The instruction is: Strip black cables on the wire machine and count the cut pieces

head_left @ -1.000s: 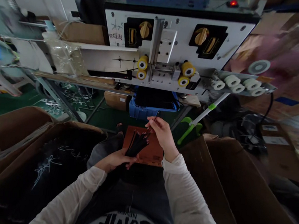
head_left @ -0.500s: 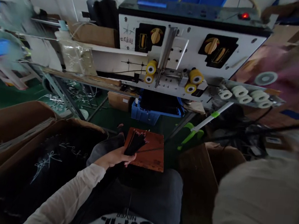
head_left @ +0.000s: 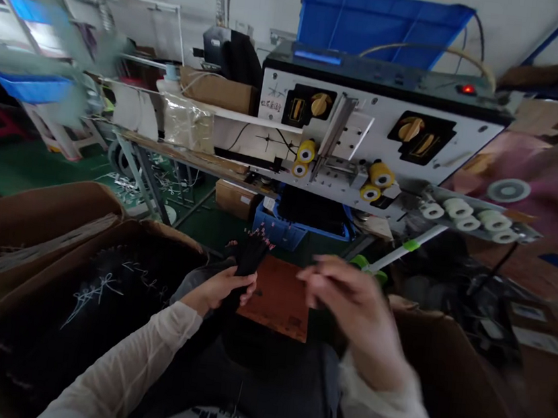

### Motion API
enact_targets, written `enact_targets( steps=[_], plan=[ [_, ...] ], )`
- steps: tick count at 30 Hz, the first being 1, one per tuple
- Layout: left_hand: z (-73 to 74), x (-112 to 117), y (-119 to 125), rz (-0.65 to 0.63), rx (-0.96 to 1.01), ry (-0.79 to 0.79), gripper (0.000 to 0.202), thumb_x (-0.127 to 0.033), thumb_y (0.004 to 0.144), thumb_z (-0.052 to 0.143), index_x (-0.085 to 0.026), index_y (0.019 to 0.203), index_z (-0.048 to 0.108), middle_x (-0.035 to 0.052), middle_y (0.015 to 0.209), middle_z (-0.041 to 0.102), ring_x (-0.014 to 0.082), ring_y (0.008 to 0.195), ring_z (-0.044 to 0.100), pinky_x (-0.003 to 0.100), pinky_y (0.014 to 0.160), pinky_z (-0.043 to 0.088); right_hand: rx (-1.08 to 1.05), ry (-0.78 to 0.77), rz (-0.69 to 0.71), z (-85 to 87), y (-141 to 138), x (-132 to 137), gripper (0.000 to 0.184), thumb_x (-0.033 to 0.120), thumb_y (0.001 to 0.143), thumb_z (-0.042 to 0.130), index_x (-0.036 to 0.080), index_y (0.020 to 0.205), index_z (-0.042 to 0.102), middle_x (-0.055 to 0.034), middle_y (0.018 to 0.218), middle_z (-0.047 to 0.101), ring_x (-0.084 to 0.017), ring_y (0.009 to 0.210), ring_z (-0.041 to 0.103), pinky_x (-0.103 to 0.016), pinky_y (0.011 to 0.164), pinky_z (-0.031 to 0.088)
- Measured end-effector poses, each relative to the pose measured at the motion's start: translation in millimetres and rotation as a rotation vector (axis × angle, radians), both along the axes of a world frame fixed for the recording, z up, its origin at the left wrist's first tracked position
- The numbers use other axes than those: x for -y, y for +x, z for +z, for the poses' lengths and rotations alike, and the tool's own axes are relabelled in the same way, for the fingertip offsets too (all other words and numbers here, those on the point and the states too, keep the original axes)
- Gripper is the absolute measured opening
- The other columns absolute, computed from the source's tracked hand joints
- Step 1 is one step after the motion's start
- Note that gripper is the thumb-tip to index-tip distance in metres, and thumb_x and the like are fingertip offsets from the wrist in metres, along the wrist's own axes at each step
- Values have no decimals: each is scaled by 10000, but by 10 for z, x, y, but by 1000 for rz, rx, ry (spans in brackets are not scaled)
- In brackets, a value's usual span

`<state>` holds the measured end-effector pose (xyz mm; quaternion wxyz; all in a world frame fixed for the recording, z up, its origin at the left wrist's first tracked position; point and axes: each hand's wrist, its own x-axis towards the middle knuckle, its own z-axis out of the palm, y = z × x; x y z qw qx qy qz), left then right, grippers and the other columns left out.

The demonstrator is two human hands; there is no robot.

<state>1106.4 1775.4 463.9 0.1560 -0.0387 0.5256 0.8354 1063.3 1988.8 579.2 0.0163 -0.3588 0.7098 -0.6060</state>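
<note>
1. Near the left edge of the orange-brown board (head_left: pixel 282 299), the left hand (head_left: pixel 218 288) grips a bundle of black wires (head_left: pixel 251 256).
2. Left fingers: wrapped around the lower part of the bundle, thumb laid across the near side.
3. Bundle position: raised between the person's body and the machine (head_left: pixel 382 123). The pinkish tips fan slightly and point away from the person.
4. Right hand (head_left: pixel 350 293): raised, to the right of the board in the view, apart from the bundle. Motion blur covers it. Thumb and forefinger lie near each other; whether the fingers pinch anything cannot be told.
5. Machine: seated on the surface (head_left: pixel 199 156), with yellow rollers (head_left: pixel 306 151) in two pairs on its white front panel and a lit red lamp (head_left: pixel 468 89) at its top right.
6. Right of the machine: a bracket carries several white rollers (head_left: pixel 458 208); a white pole (head_left: pixel 427 243) with a green collar slants down below it.
7. Below the surface: a blue crate (head_left: pixel 267 224) bearing black material, with a small cardboard box (head_left: pixel 233 199) beside it.
8. Left of the person: a large open carton (head_left: pixel 177 229) holds dark material, with white strands (head_left: pixel 101 290) lying on top.
</note>
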Motion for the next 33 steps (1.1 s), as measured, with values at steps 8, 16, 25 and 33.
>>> enact_targets(
  steps=[8, 16, 25, 33],
  plan=[
    [5, -187, 220, 187, 128, 152, 325, -389, 714, 713, -145, 850, 546, 24, 670, 600, 129, 531, 568, 270, 545, 473, 125, 15, -192, -755, -101, 772, 166, 347, 832, 595, 190, 787, 627, 21, 680, 587, -122, 615, 533, -239, 589, 415],
    [-96, -65, 366, 210, 17, 267, 364, -424, 724, 707, -155, 863, 504, -73, 614, 368, 25, 453, 328, 183, 441, 293, 510, -380, -103, -618, -646, 1117, 328, 369, 767, 650, 240, 1053, 556, -3, 930, 620, -115, 685, 583, -210, 525, 455],
    [-176, 132, 515, 340, 35, 324, 343, -375, 744, 705, -171, 802, 436, -86, 588, 323, 21, 441, 272, 185, 433, 249, 815, -771, -81, -141, -1318, 1923, 266, 299, 684, 712, 215, 875, 548, 13, 860, 608, -126, 795, 606, -232, 626, 499],
    [-120, 184, 554, 349, 44, 329, 401, -412, 686, 748, -171, 728, 430, -76, 578, 326, 24, 444, 274, 200, 438, 248, 792, -873, -417, 89, -1536, 2380, 371, 405, 686, 696, 261, 949, 478, 6, 1003, 585, -107, 768, 582, -194, 538, 449]
  ],
)
